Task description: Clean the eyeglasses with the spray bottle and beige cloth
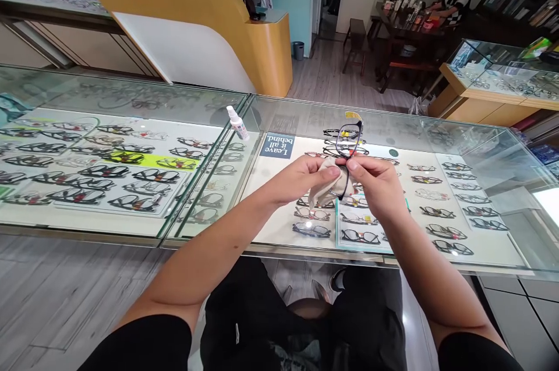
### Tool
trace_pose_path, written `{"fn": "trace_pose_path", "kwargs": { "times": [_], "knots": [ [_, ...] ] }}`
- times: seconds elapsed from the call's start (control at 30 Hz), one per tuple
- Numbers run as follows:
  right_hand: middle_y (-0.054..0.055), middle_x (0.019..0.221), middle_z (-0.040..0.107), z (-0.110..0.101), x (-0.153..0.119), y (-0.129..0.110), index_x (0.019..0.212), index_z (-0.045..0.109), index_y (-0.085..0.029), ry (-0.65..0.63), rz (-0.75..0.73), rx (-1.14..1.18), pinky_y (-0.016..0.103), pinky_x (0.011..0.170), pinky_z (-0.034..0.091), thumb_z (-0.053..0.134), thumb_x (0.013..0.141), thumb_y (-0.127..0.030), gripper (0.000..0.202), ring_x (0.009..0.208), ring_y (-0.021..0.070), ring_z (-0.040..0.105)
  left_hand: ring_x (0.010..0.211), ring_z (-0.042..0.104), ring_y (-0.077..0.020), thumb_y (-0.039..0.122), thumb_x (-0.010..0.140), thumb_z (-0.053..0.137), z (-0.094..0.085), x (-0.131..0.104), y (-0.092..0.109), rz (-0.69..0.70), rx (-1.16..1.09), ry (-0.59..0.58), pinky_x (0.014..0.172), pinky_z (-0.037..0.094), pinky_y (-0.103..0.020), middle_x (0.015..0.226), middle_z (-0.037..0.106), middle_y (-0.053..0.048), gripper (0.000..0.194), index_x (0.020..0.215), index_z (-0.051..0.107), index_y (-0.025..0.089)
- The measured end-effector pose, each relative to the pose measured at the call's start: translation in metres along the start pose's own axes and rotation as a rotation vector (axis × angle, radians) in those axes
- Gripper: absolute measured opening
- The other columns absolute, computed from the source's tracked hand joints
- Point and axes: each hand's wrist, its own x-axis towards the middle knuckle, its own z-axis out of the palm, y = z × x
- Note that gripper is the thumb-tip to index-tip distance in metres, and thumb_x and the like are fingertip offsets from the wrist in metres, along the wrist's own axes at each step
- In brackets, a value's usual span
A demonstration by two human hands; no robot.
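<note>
Above the glass counter, my two hands meet around a dark pair of eyeglasses (349, 139), with one lens upright above my fingers and a temple arm curving down below. My left hand (309, 177) is closed on a beige cleaning cloth (325, 184), its thumb and fingers pressing the cloth near the frame. My right hand (379, 182) pinches the eyeglasses between thumb and fingers, close to the left fingertips. A yellowish tag (353, 116) shows at the top of the eyeglasses. The cloth and fingers hide part of the frame.
A white spray bottle (237, 123) stands on the glass display counter (279, 253), left of my hands. Beneath the glass lie rows of eyeglasses (360, 236) and a blue sign (279, 146). Beyond are a wooden service desk (271, 56) and people seated at a table (393, 16).
</note>
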Motion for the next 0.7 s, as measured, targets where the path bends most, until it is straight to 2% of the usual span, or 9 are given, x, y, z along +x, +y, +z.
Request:
{"fn": "trace_pose_path", "kwargs": {
  "times": [0.17,0.3,0.4,0.5,0.57,0.7],
  "knots": [
    [-0.001,0.067,0.054,0.008,-0.002,0.003,0.091,0.092,-0.03,0.131,-0.179,-0.124,0.035,0.067,0.04,0.087,0.09,-0.058,0.029,0.069,0.0169,0.045,0.059,0.055,-0.0098,0.078,0.084,0.084,0.018,0.006,-0.026,0.013,-0.184,0.162,0.054,0.045,-0.023,0.07,0.061,0.003,0.065,0.094,0.07,0.015],
    [-0.001,0.064,0.051,0.012,-0.002,0.003,0.087,0.091,-0.028,0.12,-0.219,-0.153,0.036,0.065,0.04,0.084,0.093,-0.058,0.031,0.067,0.017,0.044,0.059,0.053,-0.0081,0.075,0.081,0.088,0.024,0.01,-0.034,0.061,-0.226,0.216,0.054,0.043,-0.022,0.073,0.063,0.003,0.067,0.102,0.072,0.014],
    [-0.001,0.066,0.055,0.01,0.001,0.007,0.084,0.091,-0.028,0.071,-0.168,-0.107,0.036,0.067,0.043,0.084,0.093,-0.055,0.03,0.068,0.0166,0.048,0.062,0.056,-0.0083,0.073,0.077,0.092,0.023,0.012,-0.034,0.064,-0.258,0.228,0.056,0.043,-0.021,0.075,0.065,0.004,0.067,0.106,0.071,0.016],
    [0.002,0.078,0.07,0.007,0.006,0.014,0.087,0.091,-0.029,0.064,-0.077,0.007,0.037,0.076,0.05,0.089,0.088,-0.056,0.028,0.079,0.0197,0.06,0.066,0.061,-0.01,0.069,0.075,0.096,0.019,0.013,-0.033,0.041,-0.278,0.214,0.063,0.049,-0.023,0.08,0.069,0.003,0.069,0.113,0.071,0.017],
    [0.003,0.085,0.076,0.007,0.009,0.017,0.088,0.09,-0.028,0.079,0.001,0.097,0.037,0.08,0.054,0.091,0.084,-0.059,0.031,0.085,0.0213,0.065,0.076,0.067,-0.0128,0.064,0.077,0.097,0.018,0.013,-0.033,0.05,-0.256,0.196,0.071,0.054,-0.025,0.088,0.074,0.0,0.069,0.12,0.072,0.017],
    [0.001,0.074,0.072,0.01,0.012,0.015,0.09,0.088,-0.024,0.123,0.192,0.249,0.033,0.066,0.053,0.095,0.074,-0.063,0.042,0.068,0.017,0.06,0.09,0.072,-0.0181,0.06,0.081,0.096,0.015,0.015,-0.039,0.1,-0.158,0.173,0.082,0.055,-0.028,0.106,0.079,-0.007,0.068,0.126,0.073,0.015]
  ]
}}
